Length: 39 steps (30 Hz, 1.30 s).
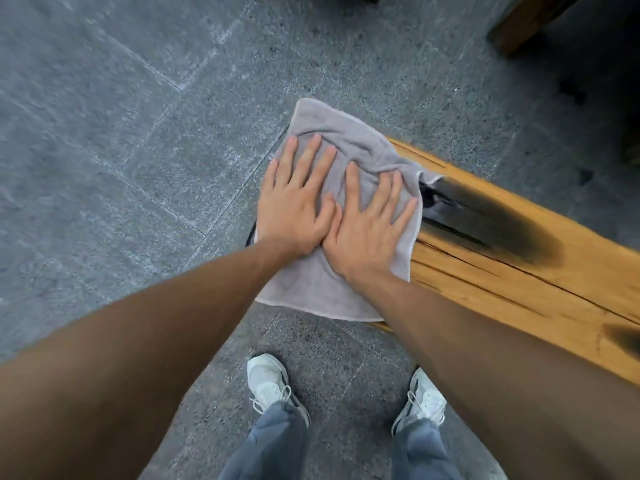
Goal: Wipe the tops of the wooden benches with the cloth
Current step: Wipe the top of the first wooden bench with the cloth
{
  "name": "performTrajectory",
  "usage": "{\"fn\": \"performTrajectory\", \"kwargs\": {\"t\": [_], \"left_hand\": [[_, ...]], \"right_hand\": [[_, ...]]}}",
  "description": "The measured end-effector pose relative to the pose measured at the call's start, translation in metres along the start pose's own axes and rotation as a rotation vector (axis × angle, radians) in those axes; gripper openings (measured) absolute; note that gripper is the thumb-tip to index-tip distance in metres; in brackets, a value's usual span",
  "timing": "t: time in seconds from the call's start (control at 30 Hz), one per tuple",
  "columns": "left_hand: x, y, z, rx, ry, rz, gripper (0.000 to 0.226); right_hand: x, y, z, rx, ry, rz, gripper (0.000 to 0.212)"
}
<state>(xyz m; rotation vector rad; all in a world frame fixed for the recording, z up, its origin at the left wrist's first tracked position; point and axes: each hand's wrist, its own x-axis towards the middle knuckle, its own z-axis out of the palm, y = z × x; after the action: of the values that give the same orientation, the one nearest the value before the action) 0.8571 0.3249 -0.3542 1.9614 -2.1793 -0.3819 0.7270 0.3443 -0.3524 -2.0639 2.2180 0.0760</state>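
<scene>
Both hands flat on grey cloth (322,292), fingers spread, no grip closed on anything: left hand (294,206) & right hand (369,230) side by side, thumbs touching. Cloth covers end of wooden worktop (519,289), edges hanging over. Dark stain on wood just right of cloth. Stone floor (104,133) below, white shoes near worktop.

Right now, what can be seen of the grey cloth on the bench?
The cloth is pale grey terry, spread flat with some wrinkles over the left end of the wooden bench, its edges hanging past the wood. The left hand and right hand press on it palm down, fingers spread, thumbs touching. Its hem shows along the near edge.
</scene>
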Motion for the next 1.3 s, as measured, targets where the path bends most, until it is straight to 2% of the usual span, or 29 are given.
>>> {"fn": "performTrajectory", "kwargs": {"t": [0.23,0.33,0.43,0.57,0.73,0.87,1.0,1.07,1.17,1.23,1.3], "left_hand": [[0.025,-0.009,-0.011,-0.108,-0.057,0.035,0.071],[0.061,-0.015,-0.015,-0.216,-0.101,0.016,0.069],[0.084,-0.02,-0.011,-0.315,-0.077,0.027,0.06],[0.104,-0.018,-0.014,-0.331,-0.121,-0.098,0.05],[0.142,-0.018,-0.019,-0.176,-0.211,-0.162,0.036],[0.176,-0.015,-0.019,-0.245,-0.39,-0.266,0.032],[0.182,-0.017,-0.022,-0.379,-0.556,-0.388,0.028],[0.182,-0.018,-0.032,-0.469,-0.603,-0.441,0.022],[0.188,-0.023,-0.058,-0.63,-0.57,-0.529,0.013],[0.204,-0.028,-0.076,-0.801,-0.536,-0.58,0.017],[0.229,-0.034,-0.094,-0.995,-0.488,-0.597,0.024]], "right_hand": [[0.016,-0.008,-0.001,0.006,0.025,-0.061,0.063],[0.046,-0.015,-0.005,0.067,0.101,-0.014,0.058],[0.076,-0.021,-0.01,0.073,0.11,0.015,0.059],[0.113,-0.017,-0.021,0.043,0.002,0.053,0.049],[0.13,-0.018,-0.024,0.06,-0.05,0.05,0.05],[0.157,-0.015,-0.032,0.168,-0.162,0.106,0.051],[0.154,-0.016,-0.032,0.167,-0.16,0.108,0.04],[0.155,-0.016,-0.036,0.147,-0.212,0.127,0.04],[0.154,-0.02,-0.048,0.148,-0.256,0.145,0.034],[0.158,-0.026,-0.056,0.277,-0.206,0.232,0.021],[0.169,-0.036,-0.065,0.475,-0.137,0.391,0.018]]}}
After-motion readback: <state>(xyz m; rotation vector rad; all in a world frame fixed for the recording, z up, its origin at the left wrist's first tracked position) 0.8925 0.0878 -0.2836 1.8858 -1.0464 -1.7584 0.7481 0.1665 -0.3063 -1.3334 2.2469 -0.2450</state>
